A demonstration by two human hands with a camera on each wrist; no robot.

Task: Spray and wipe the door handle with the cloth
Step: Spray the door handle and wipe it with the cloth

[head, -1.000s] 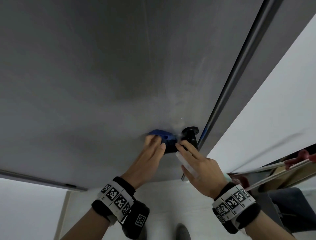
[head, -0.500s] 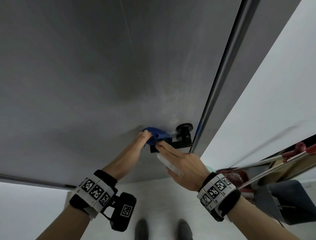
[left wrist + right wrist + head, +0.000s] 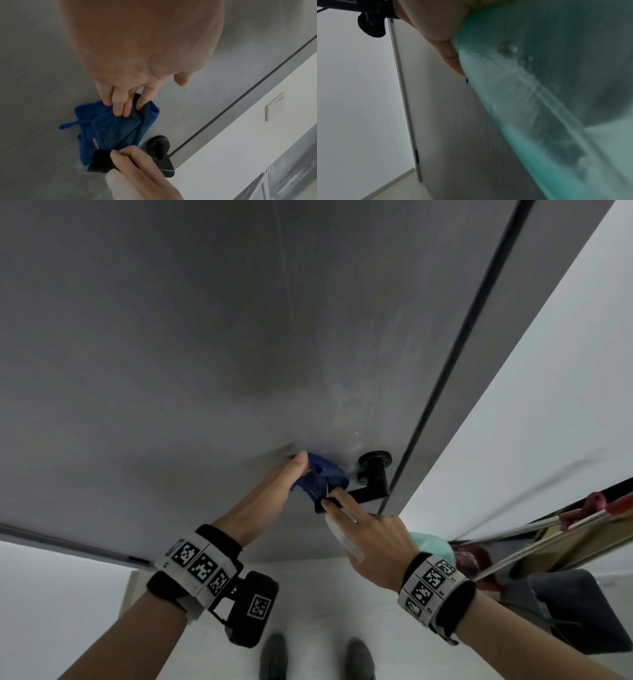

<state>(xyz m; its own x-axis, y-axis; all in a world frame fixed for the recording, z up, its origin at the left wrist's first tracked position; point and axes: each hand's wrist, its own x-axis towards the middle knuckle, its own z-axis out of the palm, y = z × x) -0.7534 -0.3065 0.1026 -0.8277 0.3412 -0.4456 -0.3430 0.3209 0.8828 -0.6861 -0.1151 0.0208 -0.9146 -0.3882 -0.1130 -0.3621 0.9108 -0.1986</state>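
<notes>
A black lever door handle (image 3: 371,484) (image 3: 161,159) sticks out of the grey door (image 3: 239,337) near its right edge. My left hand (image 3: 291,474) (image 3: 126,106) pinches a folded blue cloth (image 3: 320,479) (image 3: 116,128) against the door, just left of the lever's free end. My right hand (image 3: 363,529) (image 3: 137,170) grips a translucent teal spray bottle (image 3: 342,537) (image 3: 547,101) and its fingers also curl over the lever's free end. The bottle fills most of the right wrist view, so the nozzle is hidden.
A white wall (image 3: 513,422) and the dark door frame (image 3: 445,388) lie right of the handle. At the lower right stand a dark chair (image 3: 575,611) and red-tipped poles (image 3: 596,505). My shoes (image 3: 274,655) show on the pale floor below.
My left hand drew the cloth leftward, off the lever toward its free end. My right hand followed along the lever to its tip. The head view shifted so the handle sits higher.
</notes>
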